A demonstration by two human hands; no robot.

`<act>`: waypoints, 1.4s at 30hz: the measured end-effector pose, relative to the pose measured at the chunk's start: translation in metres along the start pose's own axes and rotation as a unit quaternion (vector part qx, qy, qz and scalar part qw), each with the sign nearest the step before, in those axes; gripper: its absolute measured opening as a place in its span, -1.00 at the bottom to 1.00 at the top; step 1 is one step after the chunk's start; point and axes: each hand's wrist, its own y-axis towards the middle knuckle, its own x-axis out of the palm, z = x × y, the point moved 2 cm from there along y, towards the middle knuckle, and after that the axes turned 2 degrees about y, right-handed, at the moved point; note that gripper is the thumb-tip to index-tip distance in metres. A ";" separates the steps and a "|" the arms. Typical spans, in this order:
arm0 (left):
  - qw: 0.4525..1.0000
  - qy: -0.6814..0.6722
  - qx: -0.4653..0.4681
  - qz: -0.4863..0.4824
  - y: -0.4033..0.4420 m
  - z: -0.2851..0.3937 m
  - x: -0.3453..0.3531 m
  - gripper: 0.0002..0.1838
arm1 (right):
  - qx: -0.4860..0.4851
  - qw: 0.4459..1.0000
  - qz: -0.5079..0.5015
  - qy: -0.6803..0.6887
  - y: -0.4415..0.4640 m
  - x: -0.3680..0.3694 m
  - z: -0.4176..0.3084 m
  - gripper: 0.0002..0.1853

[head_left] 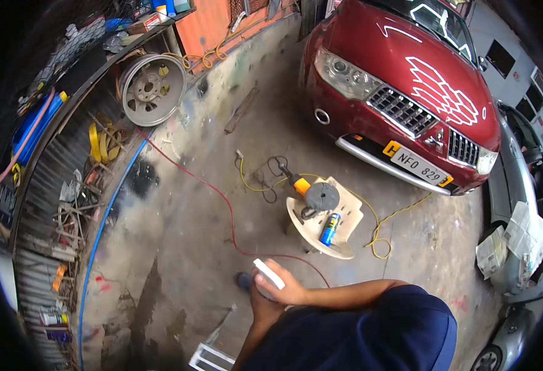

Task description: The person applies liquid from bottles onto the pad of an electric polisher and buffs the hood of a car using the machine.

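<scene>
My right hand (pixel 288 285) reaches in from the right, its fingers closed on a small white block-shaped object (pixel 269 274). My left hand (pixel 264 300) is just below it, close against the right hand and the white object; its fingers are mostly hidden. Beyond my hands stands a cream plastic chair or stool (pixel 347 215). On its seat lie a yellow and black power tool with a round grey pad (pixel 322 196) and a blue spray can (pixel 330 229).
A red car (pixel 401 37) stands at the upper right, beside a grey car (pixel 505 263). A red hose (pixel 222 196) and a yellow cord (pixel 377 234) cross the floor. A wheel rim (pixel 154 89) and cluttered shelving are at left; a white frame (pixel 211 358) lies at the bottom.
</scene>
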 end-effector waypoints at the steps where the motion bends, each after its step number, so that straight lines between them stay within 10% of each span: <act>1: 1.000 -0.002 0.000 0.002 0.020 -0.007 -0.018 -0.12 | -0.014 1.000 -0.020 -0.001 0.025 0.010 -0.010 -0.63; 8: 0.995 0.017 0.001 -0.097 0.142 -0.070 -0.111 -0.39 | -0.077 0.995 -0.040 -0.053 0.150 0.070 -0.016 -0.52; 16: 0.975 -0.034 0.074 -0.208 0.268 -0.145 -0.061 -0.83 | -0.001 0.977 -0.114 -0.178 0.243 0.002 0.031 -0.18; 23: 0.930 0.068 -0.157 -0.325 0.350 -0.201 -0.029 -0.61 | 0.083 0.974 -0.148 -0.147 0.345 -0.047 0.079 -0.12; 30: 0.909 0.047 -0.185 -0.372 0.432 -0.233 -0.002 -0.61 | 0.148 0.974 -0.122 -0.121 0.404 -0.070 0.122 -0.27; 41: 0.853 0.045 -0.056 -0.517 0.484 -0.303 0.046 -0.39 | 0.383 0.918 0.014 -0.097 0.422 -0.070 0.166 -0.25; 42: 0.868 -0.008 -0.023 -0.496 0.460 -0.343 0.054 -0.60 | 0.373 0.925 0.036 -0.068 0.427 -0.066 0.156 -0.29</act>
